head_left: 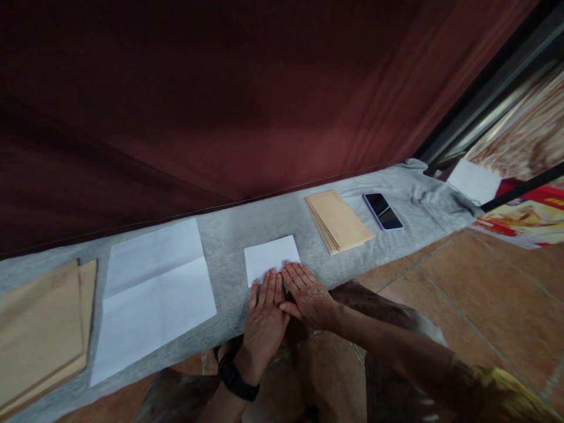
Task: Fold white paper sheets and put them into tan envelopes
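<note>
A small folded white sheet of paper lies on the grey cloth in the middle of the bench. My left hand rests flat on its near edge, fingers stretched out; a dark watch is on that wrist. Beside it my right hand also lies flat, its fingertips on the near right part of the paper. The two hands touch at the thumbs. To the left is a larger white sheet, opened out, with fold creases across it.
Large brown envelopes lie at the far left. A stack of smaller tan envelopes and a phone lie right of the hands. The grey cloth covers a narrow bench before a dark red curtain. Tiled floor shows below.
</note>
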A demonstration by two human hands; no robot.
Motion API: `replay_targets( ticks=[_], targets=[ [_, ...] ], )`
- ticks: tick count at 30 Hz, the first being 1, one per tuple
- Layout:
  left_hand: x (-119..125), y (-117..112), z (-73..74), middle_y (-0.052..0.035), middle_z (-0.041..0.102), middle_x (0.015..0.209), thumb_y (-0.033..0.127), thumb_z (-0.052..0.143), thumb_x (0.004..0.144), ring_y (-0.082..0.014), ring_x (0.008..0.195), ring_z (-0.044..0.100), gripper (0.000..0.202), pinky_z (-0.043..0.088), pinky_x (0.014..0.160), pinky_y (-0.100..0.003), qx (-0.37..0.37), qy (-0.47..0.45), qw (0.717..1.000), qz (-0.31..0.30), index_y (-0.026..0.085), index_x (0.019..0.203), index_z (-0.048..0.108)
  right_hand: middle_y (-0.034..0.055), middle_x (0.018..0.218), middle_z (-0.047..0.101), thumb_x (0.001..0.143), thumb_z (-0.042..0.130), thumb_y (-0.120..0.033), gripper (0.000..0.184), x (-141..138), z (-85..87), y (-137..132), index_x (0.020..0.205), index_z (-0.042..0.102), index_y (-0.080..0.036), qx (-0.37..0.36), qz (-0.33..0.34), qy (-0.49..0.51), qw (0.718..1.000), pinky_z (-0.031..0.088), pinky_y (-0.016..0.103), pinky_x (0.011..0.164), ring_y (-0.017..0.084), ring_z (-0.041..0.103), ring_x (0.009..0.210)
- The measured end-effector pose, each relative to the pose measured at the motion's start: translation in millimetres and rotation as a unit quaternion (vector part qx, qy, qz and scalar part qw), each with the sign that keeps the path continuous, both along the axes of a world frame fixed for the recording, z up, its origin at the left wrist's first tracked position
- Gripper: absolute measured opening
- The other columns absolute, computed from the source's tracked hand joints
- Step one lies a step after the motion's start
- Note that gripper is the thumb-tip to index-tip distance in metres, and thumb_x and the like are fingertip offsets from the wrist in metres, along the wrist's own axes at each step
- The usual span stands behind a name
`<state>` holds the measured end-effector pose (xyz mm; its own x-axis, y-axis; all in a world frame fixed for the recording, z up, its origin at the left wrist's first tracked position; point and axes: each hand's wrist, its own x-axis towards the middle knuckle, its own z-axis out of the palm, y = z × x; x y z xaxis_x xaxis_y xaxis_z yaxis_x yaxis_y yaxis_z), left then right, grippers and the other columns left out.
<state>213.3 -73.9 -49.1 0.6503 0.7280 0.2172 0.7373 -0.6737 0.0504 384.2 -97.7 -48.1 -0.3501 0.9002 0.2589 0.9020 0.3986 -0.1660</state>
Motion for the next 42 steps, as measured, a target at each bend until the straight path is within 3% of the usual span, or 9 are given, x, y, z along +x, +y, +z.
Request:
replay_targets(
  ticks=[9,21,31,42],
  targets=[
    [-2.3,-2.6,-3.0,-0.0231,0.036,0.157,0.026,0.047,0.09,-0.0323,0.149,0.028,0.065,0.034,0.119,-0.051,-0.003,-0.02,0.999,0.033,0.001,0.149,0.035,0.0268,0.157,0.031,0.097,0.049,-0.053,0.079,1.7,3.2,-3.8,0.15,0.033,0.003,-0.002,-0.011,-0.016,1.0,0.03,0.051,0.119,0.034,0.026,0.148],
    [-9.3,-6.4,-2.4,-0.0282,0.03,0.158,0.041,0.048,0.094,-0.0346,0.15,0.022,0.074,0.034,0.118,-0.053,0.006,-0.035,0.997,0.062,-0.002,0.152,0.026,0.0267,0.157,0.029,0.098,0.046,-0.057,0.081,4.6,-0.1,-8.6,0.152,0.031,0.002,0.006,-0.042,-0.034,0.999,0.03,0.05,0.119,0.035,0.028,0.147],
    [-15.9,-6.6,0.7,-0.0294,0.035,0.155,0.056,0.036,0.097,-0.0369,0.148,0.028,0.079,0.037,0.115,-0.055,0.012,-0.044,0.995,0.083,-0.002,0.151,0.029,0.0273,0.156,0.032,0.098,0.044,-0.059,0.081,5.6,-3.5,-11.0,0.149,0.036,0.004,0.032,-0.065,-0.056,0.996,0.031,0.048,0.118,0.035,0.032,0.146],
    [-16.3,-8.0,2.3,-0.0301,0.036,0.154,0.059,0.037,0.096,-0.038,0.146,0.033,0.082,0.036,0.115,-0.055,0.01,-0.055,0.993,0.108,-0.002,0.151,0.03,0.0273,0.155,0.035,0.099,0.043,-0.055,0.077,7.0,-1.8,-13.1,0.149,0.036,0.004,0.032,-0.088,-0.044,0.995,0.034,0.049,0.117,0.036,0.035,0.144]
  ],
)
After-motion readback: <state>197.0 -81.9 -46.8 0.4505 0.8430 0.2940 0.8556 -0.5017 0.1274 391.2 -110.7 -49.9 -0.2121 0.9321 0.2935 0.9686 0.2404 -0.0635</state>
